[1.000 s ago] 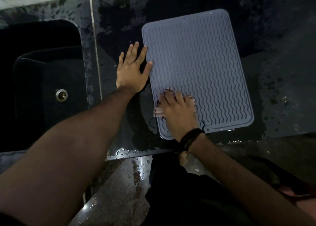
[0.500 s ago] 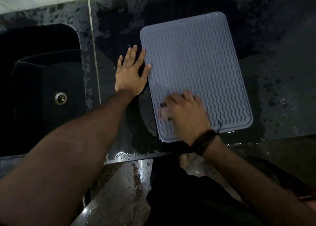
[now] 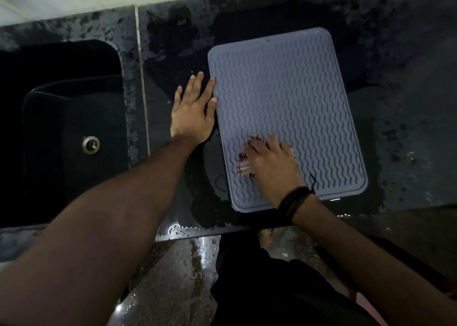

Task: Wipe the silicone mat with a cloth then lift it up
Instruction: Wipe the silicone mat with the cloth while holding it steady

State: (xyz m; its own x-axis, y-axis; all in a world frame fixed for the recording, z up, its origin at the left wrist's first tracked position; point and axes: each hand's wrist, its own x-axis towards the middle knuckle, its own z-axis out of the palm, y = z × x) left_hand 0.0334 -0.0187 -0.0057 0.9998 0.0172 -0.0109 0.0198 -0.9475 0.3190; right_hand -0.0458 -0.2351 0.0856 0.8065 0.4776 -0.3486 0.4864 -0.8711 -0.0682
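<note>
On counter, head view:
mat: silicone mat [image 3: 291, 103] flat on wet counter [image 3: 408, 140], right of sink [image 3: 61, 128]
left hand [image 3: 193, 110]: fingers straight, flat at mat's left edge
right hand [image 3: 272, 164]: presses cloth [image 3: 243, 166]
change: cloth shifted right then left; wiping ongoing, no lift
writing: none readable

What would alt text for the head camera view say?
A person's right hand presses a cloth onto a grey ribbed silicone mat lying flat on a wet dark counter, while the left hand rests open at the mat's left edge. A dark sink sits left.
</note>
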